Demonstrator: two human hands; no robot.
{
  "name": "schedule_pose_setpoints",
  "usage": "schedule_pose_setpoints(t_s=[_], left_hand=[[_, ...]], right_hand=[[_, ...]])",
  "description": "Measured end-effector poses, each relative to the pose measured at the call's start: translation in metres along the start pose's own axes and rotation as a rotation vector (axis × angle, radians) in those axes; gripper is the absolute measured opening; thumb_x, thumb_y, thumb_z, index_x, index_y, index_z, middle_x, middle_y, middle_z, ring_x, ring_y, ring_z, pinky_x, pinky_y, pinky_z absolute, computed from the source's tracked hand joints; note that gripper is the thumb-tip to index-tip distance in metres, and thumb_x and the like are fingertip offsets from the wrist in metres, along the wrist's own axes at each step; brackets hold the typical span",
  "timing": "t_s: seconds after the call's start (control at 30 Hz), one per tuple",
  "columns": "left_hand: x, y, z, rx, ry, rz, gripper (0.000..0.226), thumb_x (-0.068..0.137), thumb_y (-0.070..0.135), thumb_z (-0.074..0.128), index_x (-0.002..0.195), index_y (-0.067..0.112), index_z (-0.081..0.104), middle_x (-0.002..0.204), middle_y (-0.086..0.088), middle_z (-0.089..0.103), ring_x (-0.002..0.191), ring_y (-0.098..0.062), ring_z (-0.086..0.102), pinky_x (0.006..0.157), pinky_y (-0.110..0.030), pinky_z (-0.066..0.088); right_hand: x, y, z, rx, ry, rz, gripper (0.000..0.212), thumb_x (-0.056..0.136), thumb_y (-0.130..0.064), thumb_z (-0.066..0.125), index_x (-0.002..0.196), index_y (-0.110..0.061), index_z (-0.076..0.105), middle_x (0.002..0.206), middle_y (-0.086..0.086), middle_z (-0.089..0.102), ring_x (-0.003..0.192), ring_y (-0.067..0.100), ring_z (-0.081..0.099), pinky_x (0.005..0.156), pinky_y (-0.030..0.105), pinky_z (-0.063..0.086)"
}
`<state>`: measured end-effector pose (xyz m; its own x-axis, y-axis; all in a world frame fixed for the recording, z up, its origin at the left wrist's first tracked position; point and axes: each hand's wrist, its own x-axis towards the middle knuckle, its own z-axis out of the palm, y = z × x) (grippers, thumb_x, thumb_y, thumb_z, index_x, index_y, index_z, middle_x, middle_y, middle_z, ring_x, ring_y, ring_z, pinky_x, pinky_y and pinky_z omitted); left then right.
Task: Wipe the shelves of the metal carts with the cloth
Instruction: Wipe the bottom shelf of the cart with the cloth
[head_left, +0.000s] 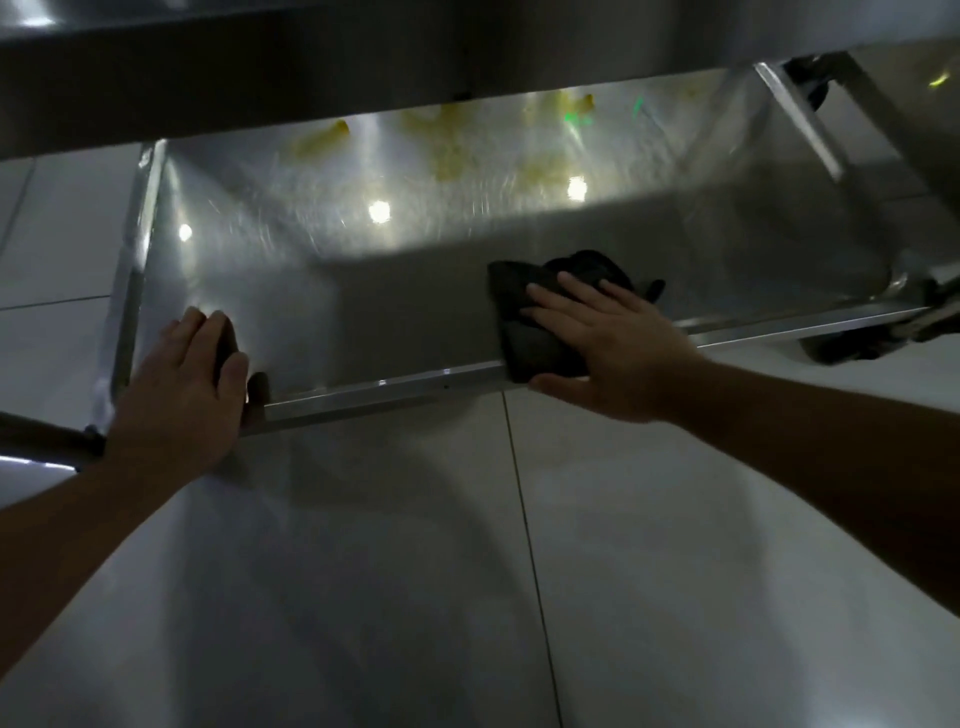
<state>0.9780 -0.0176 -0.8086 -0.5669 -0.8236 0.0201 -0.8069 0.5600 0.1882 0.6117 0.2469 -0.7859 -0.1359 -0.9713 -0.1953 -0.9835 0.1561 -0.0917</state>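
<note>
The dark cloth (540, 317) lies bunched on the cart's lower shelf (363, 291) at its near rim, about four o'clock of the shelf's middle. The right hand (608, 348) presses it flat, fingers straight. The left hand (182, 379), fingers relaxed, rests on the seven o'clock corner. Yellowish smears (447, 150) toward twelve o'clock probably want firm, overlapping strokes.

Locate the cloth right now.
Head view: the dark cloth lies on the cart's bottom shelf, right of centre at its front edge, pressed flat under the right hand.
</note>
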Motion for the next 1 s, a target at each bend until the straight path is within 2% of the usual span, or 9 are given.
schedule_pose_setpoints(t_s=[0.07, 0.17, 0.3, 0.43, 0.53, 0.67, 0.77, 0.93, 1.0], left_hand=[[0.000, -0.002, 0.000, 0.014, -0.015, 0.005, 0.048, 0.107, 0.049, 0.027, 0.139, 0.016, 0.041, 0.141, -0.011, 0.044, 0.132, -0.037, 0.045, 0.109, -0.069, 0.041], [0.002, -0.001, -0.003, 0.022, -0.055, -0.003, 0.049, 0.106, 0.052, 0.023, 0.135, 0.018, 0.041, 0.140, -0.010, 0.046, 0.133, -0.038, 0.045, 0.107, -0.069, 0.042], [-0.002, 0.004, -0.005, 0.006, -0.051, -0.015, 0.060, 0.105, 0.059, 0.019, 0.142, 0.016, 0.040, 0.152, -0.015, 0.044, 0.141, -0.040, 0.042, 0.111, -0.071, 0.039], [-0.004, 0.008, -0.008, 0.032, -0.057, -0.025, 0.061, 0.106, 0.060, 0.019, 0.149, 0.021, 0.036, 0.158, -0.013, 0.041, 0.145, -0.038, 0.040, 0.112, -0.072, 0.038], [-0.004, 0.011, -0.011, 0.036, -0.046, -0.013, 0.055, 0.105, 0.057, 0.020, 0.141, 0.019, 0.039, 0.149, -0.011, 0.045, 0.138, -0.038, 0.046, 0.110, -0.073, 0.039], [-0.006, 0.013, -0.010, 0.027, -0.037, -0.034, 0.064, 0.105, 0.053, 0.023, 0.153, 0.013, 0.038, 0.160, -0.016, 0.040, 0.147, -0.039, 0.040, 0.117, -0.065, 0.037], [-0.005, 0.010, -0.005, 0.035, -0.025, -0.027, 0.059, 0.109, 0.046, 0.029, 0.154, 0.009, 0.039, 0.161, -0.019, 0.040, 0.146, -0.041, 0.040, 0.117, -0.061, 0.038], [-0.009, 0.007, -0.001, 0.059, 0.019, -0.029, 0.060, 0.109, 0.043, 0.029, 0.154, 0.006, 0.042, 0.161, -0.023, 0.041, 0.146, -0.044, 0.040, 0.119, -0.061, 0.035], [-0.018, 0.013, -0.002, 0.054, 0.070, -0.081, 0.057, 0.111, 0.042, 0.033, 0.156, 0.009, 0.044, 0.164, -0.020, 0.041, 0.147, -0.042, 0.041, 0.121, -0.059, 0.028]], right_hand=[[-0.010, 0.035, -0.002, 0.009, 0.030, 0.119, 0.098, 0.087, -0.091, 0.007, 0.164, -0.032, 0.021, 0.173, -0.009, 0.009, 0.160, 0.016, 0.001, 0.129, 0.049, 0.009], [-0.034, 0.109, -0.002, 0.084, 0.117, 0.462, 0.101, 0.083, -0.090, 0.016, 0.162, -0.028, 0.030, 0.173, -0.005, 0.017, 0.160, 0.024, 0.014, 0.126, 0.053, 0.019], [-0.082, 0.204, 0.004, 0.170, 0.085, 0.906, 0.109, 0.076, -0.102, 0.014, 0.160, -0.033, 0.023, 0.174, 0.000, 0.015, 0.158, 0.035, 0.013, 0.123, 0.063, 0.019], [-0.079, 0.205, 0.013, 0.250, 0.169, 1.014, 0.117, 0.074, -0.101, 0.007, 0.160, -0.025, 0.028, 0.172, 0.008, 0.020, 0.157, 0.041, 0.015, 0.123, 0.064, 0.018], [-0.065, 0.145, 0.018, 0.263, 0.294, 0.926, 0.104, 0.087, -0.091, 0.009, 0.157, -0.019, 0.036, 0.168, 0.009, 0.031, 0.154, 0.036, 0.027, 0.122, 0.062, 0.024], [-0.043, 0.040, 0.030, 0.160, 0.294, 0.538, 0.087, 0.095, -0.085, 0.017, 0.156, -0.026, 0.038, 0.167, 0.001, 0.034, 0.154, 0.027, 0.027, 0.121, 0.054, 0.025], [-0.020, -0.022, 0.030, 0.057, 0.262, 0.281, 0.081, 0.097, -0.082, 0.019, 0.153, -0.028, 0.041, 0.164, -0.001, 0.041, 0.152, 0.025, 0.033, 0.119, 0.053, 0.029], [0.008, -0.083, 0.029, -0.038, 0.351, 0.061, 0.062, 0.102, -0.068, 0.037, 0.136, -0.020, 0.058, 0.141, 0.005, 0.063, 0.127, 0.032, 0.055, 0.100, 0.050, 0.045], [0.015, -0.089, 0.021, -0.078, 0.329, 0.001, 0.055, 0.101, -0.063, 0.045, 0.130, -0.018, 0.061, 0.131, 0.008, 0.067, 0.113, 0.034, 0.060, 0.092, 0.050, 0.049]])
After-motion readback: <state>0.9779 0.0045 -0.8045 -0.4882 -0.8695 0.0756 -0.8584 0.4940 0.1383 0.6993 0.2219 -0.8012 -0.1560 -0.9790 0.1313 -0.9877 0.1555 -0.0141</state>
